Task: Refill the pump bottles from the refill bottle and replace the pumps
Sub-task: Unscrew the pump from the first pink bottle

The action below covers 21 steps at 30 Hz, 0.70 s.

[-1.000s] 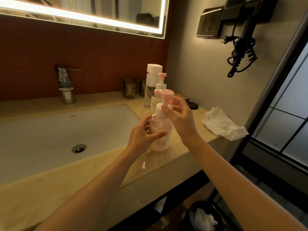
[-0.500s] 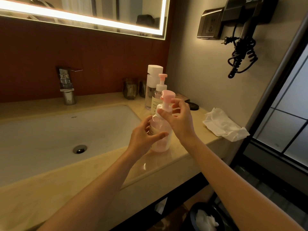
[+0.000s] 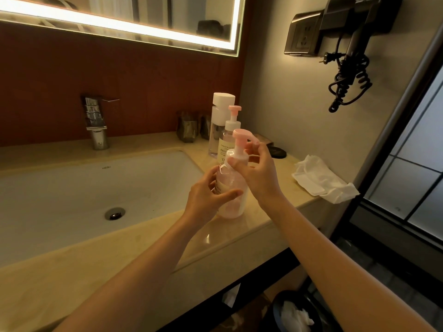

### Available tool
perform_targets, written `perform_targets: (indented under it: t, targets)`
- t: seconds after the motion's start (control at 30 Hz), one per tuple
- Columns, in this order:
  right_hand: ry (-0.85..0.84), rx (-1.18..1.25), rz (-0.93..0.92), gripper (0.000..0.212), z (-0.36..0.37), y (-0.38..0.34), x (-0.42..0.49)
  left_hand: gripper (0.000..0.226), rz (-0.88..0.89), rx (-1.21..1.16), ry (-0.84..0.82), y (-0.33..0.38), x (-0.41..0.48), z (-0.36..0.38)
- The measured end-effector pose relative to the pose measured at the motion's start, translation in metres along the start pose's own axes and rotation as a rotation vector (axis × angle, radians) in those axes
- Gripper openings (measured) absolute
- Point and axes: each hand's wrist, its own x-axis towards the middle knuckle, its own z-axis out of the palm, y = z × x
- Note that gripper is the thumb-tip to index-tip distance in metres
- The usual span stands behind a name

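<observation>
The pink pump bottle (image 3: 231, 195) is standing upright on the beige desk (image 3: 239, 236), near its front edge and just to the right of the white sink basin (image 3: 72, 188). The left hand (image 3: 207, 200) is gripping the bottle's body from the left, with the thumb lying across the front and the fingers curling round the far side. The right hand (image 3: 257, 174) is pinching the white collar (image 3: 236, 156) at the bottle's neck, thumb at the front and fingers curled behind, just under the pink pump head (image 3: 241, 136), which is sitting on top of the bottle. Directly behind, a second pump bottle (image 3: 227, 144) with a cream label and a smaller pink pump is standing upright, and a tall clear bottle (image 3: 219, 125) with a white square cap is standing just beside it on the left; I cannot tell whether those two are touching. Two dark tumblers (image 3: 188, 127) are sitting against the red-brown back wall, and a chrome tap (image 3: 96, 123) is rising behind the basin. A small black disc (image 3: 276, 152) is lying on the desk beyond the right hand, and a crumpled white tissue (image 3: 321, 179) is resting at the desk's right end, well apart from the bottles. A black hair dryer (image 3: 354, 22) is hanging on the side wall, its coiled cord (image 3: 347, 82) dangling beside a socket (image 3: 302, 38), and below the desk a dark bin (image 3: 275, 305) is holding more white tissue
</observation>
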Motion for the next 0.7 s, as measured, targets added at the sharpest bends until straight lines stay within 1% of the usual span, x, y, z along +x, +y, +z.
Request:
perform_targets:
  t: [0.07,0.13,0.2,0.3,0.37,0.53,0.63,0.7]
  targets:
    - [-0.053,0.098,0.030,0.042,-0.0024,-0.0023,0.0005,0.095,-0.006,0.003,0.010,0.0001,0.0008,0.0013]
    - [-0.096,0.159,0.049,0.042,-0.0038,-0.0033,0.0011,0.094,-0.002,0.003,0.012,-0.0008,0.0011,0.0017]
    - [-0.098,0.114,0.038,0.047,-0.0030,-0.0029,0.0012,0.094,0.003,0.005,0.013,-0.0021,0.0012,0.0015]
    - [-0.028,0.008,-0.003,0.056,-0.0007,-0.0003,0.0010,0.094,0.004,-0.003,0.010,-0.0024,0.0006,0.0016]
    - [-0.015,-0.023,-0.013,0.057,-0.0007,0.0004,0.0008,0.093,0.004,-0.001,0.013,-0.0017,0.0008,0.0017]
    - [-0.098,0.060,-0.009,0.045,-0.0033,0.0011,0.0001,0.093,0.008,-0.020,0.010,-0.0026,0.0012,0.0004]
    - [-0.152,0.065,0.005,0.052,-0.0043,0.0012,0.0014,0.093,0.006,-0.030,0.001,-0.0033,0.0007,-0.0006]
    - [-0.105,0.011,0.009,0.059,-0.0033,0.0004,0.0020,0.092,0.001,-0.030,-0.003,-0.0030,0.0006,-0.0008]
